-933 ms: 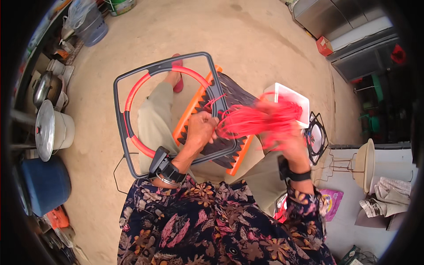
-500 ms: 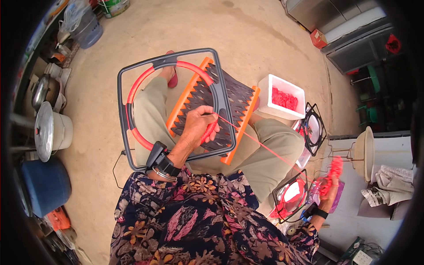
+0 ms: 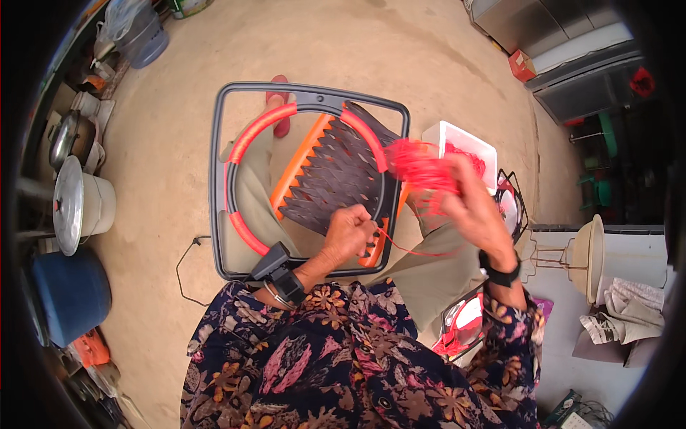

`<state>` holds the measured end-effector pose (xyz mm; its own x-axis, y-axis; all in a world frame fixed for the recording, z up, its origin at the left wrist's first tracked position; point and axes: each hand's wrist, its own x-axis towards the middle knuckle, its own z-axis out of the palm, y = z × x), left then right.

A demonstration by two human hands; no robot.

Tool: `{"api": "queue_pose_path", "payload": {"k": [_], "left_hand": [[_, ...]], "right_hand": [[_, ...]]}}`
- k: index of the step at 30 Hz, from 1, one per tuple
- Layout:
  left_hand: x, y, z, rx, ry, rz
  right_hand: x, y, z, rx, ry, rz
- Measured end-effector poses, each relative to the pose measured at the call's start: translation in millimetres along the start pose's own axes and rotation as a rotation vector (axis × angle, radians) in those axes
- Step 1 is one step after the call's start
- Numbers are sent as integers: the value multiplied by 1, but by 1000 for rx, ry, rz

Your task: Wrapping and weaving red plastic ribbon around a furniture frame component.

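Note:
A dark grey, squarish plastic frame with a round inner ring rests over my lap. Red cord wraps parts of the ring, while other stretches are bare. My left hand is closed at the ring's lower right side, pinching the red cord there; its fingertips are partly hidden. From it, a loose strand sags to the right. My right hand, blurred by motion, grips a bundle of red cord beside the frame's upper right edge.
Beneath the frame lies a dark slatted panel with orange edges. A white foam box with red cord stands at the right, near more dark frames. At the left are a lidded white pot and a blue bucket.
My right hand has swung up and inward with the cord bundle, from the lower right to the frame's right edge. The taut strand has slackened. The frame has shifted slightly right.

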<state>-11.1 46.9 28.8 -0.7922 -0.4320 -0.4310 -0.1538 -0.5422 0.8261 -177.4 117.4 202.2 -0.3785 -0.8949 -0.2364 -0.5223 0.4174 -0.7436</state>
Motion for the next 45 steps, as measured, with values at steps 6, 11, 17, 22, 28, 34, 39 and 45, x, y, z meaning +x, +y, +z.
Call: {"api": "queue_pose_path", "payload": {"k": [6,11,17,22,28,34,39,45], "left_hand": [[4,-30,18,331,92,217],[4,-25,15,323,135,240],[22,43,-15,2,85,-16],[63,42,-52,-8,252,96],[71,32,-56,277,450,234],[74,37,-66,82,431,203],[64,21,-71,-103,371,105],[24,24,-29,-87,114,67]], "right_hand": [[87,33,110,-760,-150,-733],[88,30,102,-650,-380,-462],[52,-4,53,140,181,-149],[41,47,69,-199,-30,-244],[75,68,117,-682,28,-566],[89,77,130,-657,131,-694],[55,60,102,115,88,-495],[10,56,88,513,80,-234]]}}
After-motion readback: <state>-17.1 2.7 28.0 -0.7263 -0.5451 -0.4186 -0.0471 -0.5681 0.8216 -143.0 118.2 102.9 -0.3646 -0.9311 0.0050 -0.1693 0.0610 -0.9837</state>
